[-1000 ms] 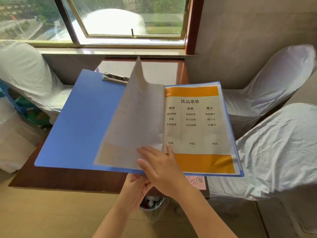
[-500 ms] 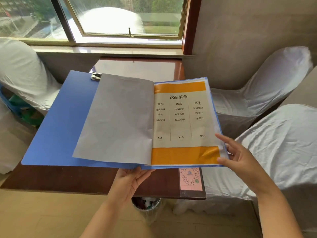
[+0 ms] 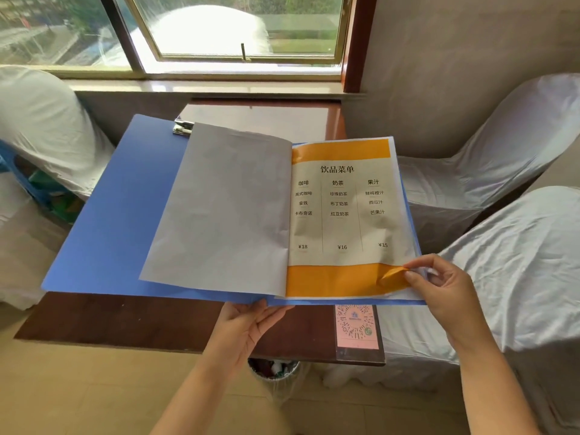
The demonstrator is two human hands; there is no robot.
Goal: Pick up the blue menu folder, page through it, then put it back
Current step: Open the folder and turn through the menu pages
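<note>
Head camera, looking forward and down: a person is holding an open blue menu folder in the air above a dark wooden table that is standing under a window. The left hand is supporting the folder from below at the middle of its near edge, palm up, fingers spread flat and disappearing under the cover; it is bearing the folder rather than clamping it. The right hand is pinching the lower right corner of the printed menu page between thumb and forefinger, and that orange corner is curling up from the sheets under it. The other fingers are staying loosely curled. A blank grey page is lying flat on the left half, partly covering the blue inner cover and a metal clip at the top. The menu page is showing three columns of Chinese text with prices, between orange bands. A pink QR code card is lying on the table's near right corner, partly hidden by the folder. Chairs in white covers are standing on the right, another on the left, and a lined waste bin is sitting under the table edge
</note>
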